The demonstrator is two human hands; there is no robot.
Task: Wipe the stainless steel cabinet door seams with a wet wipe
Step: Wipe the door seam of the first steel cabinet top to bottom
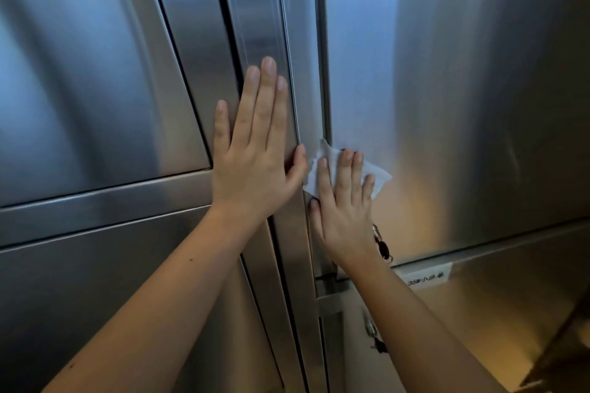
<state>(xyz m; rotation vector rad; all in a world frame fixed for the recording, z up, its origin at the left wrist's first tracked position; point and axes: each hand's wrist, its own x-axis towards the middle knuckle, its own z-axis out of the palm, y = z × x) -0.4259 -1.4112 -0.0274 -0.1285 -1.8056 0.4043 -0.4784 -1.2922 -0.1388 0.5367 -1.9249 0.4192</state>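
**Wipe pressed at the centre seam**

My right hand [343, 207] lies flat, fingers straight, pressing the crumpled white wet wipe [329, 155] against the brushed stainless steel upper right cabinet door [463, 105], just beside the dark vertical seam [324, 73]. A dark band [382, 245] sits at that wrist. My left hand [255, 150] is spread flat and holds nothing, braced on the steel centre strip [255, 25], its thumb almost touching the wipe. Below the right door is a small white label [426, 277], its print too blurred to read.
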